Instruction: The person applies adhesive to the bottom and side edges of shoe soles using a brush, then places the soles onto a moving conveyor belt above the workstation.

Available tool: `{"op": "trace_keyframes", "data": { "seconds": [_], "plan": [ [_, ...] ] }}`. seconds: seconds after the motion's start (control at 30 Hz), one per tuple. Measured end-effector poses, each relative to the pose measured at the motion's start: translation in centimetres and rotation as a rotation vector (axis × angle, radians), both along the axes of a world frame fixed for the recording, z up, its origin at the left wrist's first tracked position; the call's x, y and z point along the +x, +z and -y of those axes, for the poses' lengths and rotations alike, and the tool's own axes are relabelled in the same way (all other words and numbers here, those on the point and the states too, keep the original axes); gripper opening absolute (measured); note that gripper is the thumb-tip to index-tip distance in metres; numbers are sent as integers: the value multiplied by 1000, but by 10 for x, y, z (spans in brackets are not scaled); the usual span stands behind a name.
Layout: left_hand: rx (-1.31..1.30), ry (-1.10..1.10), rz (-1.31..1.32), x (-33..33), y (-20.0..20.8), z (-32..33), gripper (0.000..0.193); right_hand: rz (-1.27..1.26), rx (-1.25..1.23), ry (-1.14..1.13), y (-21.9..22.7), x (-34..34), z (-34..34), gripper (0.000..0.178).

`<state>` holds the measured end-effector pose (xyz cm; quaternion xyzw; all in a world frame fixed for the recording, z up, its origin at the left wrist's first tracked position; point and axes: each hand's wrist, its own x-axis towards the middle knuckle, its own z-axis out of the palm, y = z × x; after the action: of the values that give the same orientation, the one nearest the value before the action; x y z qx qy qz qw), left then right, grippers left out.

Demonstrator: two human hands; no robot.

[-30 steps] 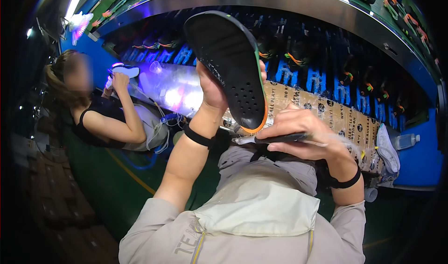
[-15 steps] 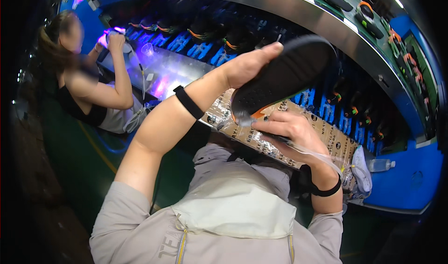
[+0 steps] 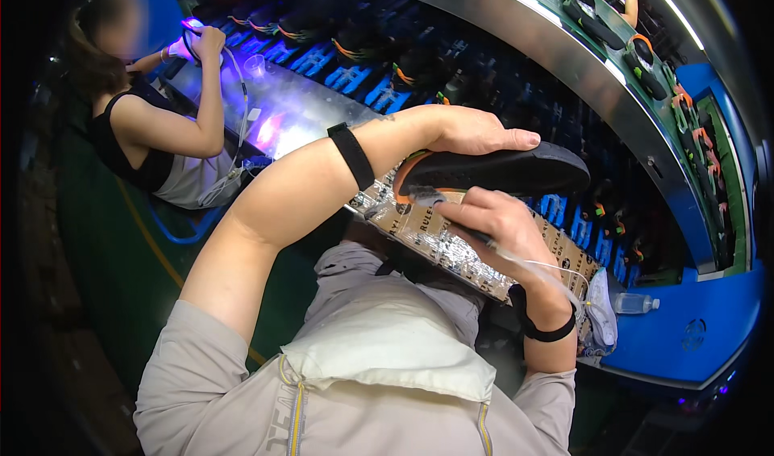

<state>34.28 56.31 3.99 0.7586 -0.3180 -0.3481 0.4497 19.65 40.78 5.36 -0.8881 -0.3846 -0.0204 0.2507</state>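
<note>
A black shoe point(image 3: 504, 172) with orange and green edging is held level, its dark underside tilted partly toward me. My left hand point(image 3: 477, 133) grips it from above, thumb stretched along the top; the fingers behind it are hidden. My right hand point(image 3: 501, 224), below the shoe, closes around a brush with a pale tip point(image 3: 425, 198). That tip touches or nearly touches the shoe's edge at the end nearer my left forearm. A thin clear tube point(image 3: 542, 267) runs from the brush along my right wrist.
Under my hands is a work surface covered with printed brown cardboard point(image 3: 415, 229) and clear film. Behind stand blue racks point(image 3: 387, 97) with shoes. A green conveyor point(image 3: 597, 29) carries more shoes. A clear bottle point(image 3: 637, 304) lies right; a co-worker point(image 3: 165, 137) sits left.
My left hand has turned the shoe from steeply raised to nearly level, lowering its far end. The brush in my right hand stays by the same end. My view has shifted slightly.
</note>
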Motion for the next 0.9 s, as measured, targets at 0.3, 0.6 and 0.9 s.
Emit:
{"op": "trace_keyframes", "data": {
  "seconds": [0.3,0.6,0.9],
  "plan": [
    [-492,397,-301,19,-54,-62,89,-16,339,-89,-7,-6,19,27],
    [-1067,265,-1144,-65,-204,-185,108,-444,1027,-653,-95,-17,43,22],
    [-1136,346,-1491,-138,-235,-132,93,-563,841,-757,-128,11,-6,21]
  ]
}}
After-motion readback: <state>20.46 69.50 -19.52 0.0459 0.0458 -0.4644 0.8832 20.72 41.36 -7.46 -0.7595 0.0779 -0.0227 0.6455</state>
